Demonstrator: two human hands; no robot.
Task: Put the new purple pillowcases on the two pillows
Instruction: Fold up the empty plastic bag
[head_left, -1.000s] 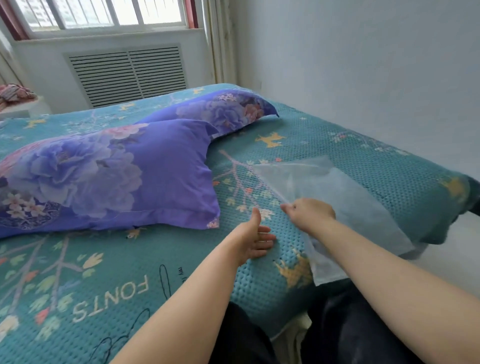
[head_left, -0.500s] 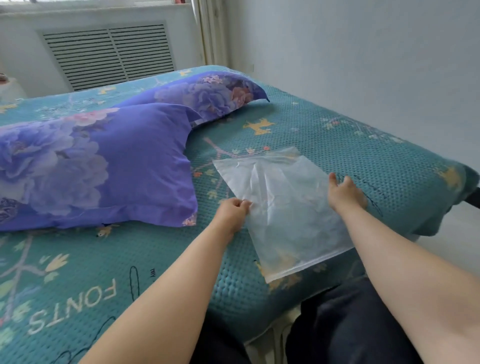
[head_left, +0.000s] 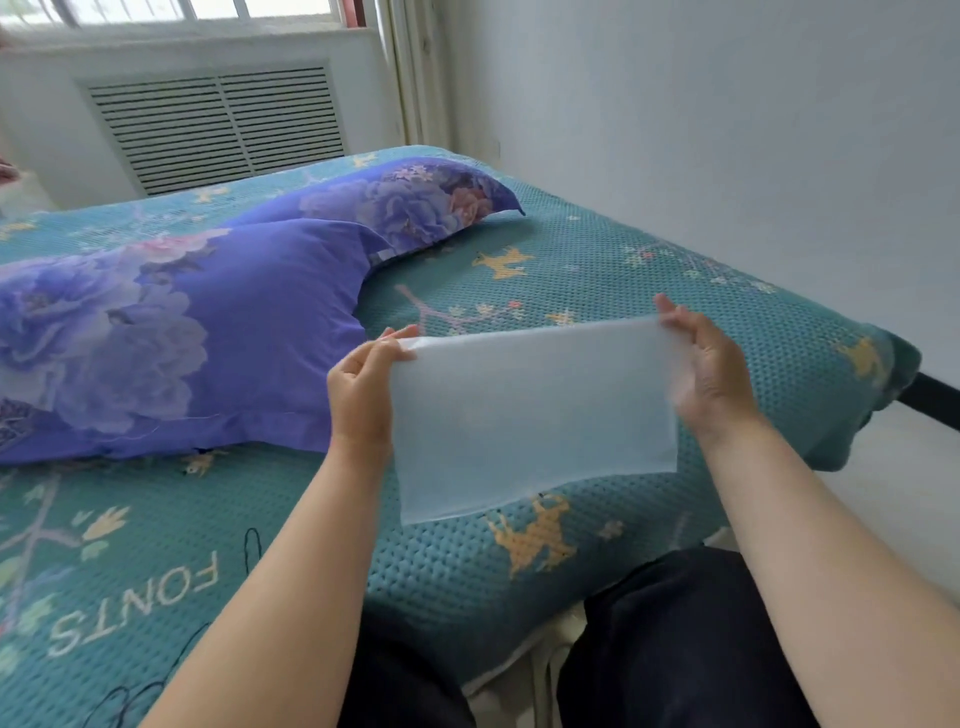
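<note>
Head view: left hand (head_left: 361, 387) and right hand (head_left: 714, 371) each pinch top corner of translucent pale plastic bag (head_left: 535, 421), lifted off teal quilted bedspread (head_left: 597, 270); half second ago it lay flat. Purple floral pillows (head_left: 171, 332) at 10 o'clock, long axis left-right, left hand nearer.

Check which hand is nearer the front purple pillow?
Left. The left hand sits at the front purple pillow's corner; the right hand holds the plastic bag's far edge.

Two pillows (head_left: 171, 332) lie left on bed (head_left: 649, 280).
</note>
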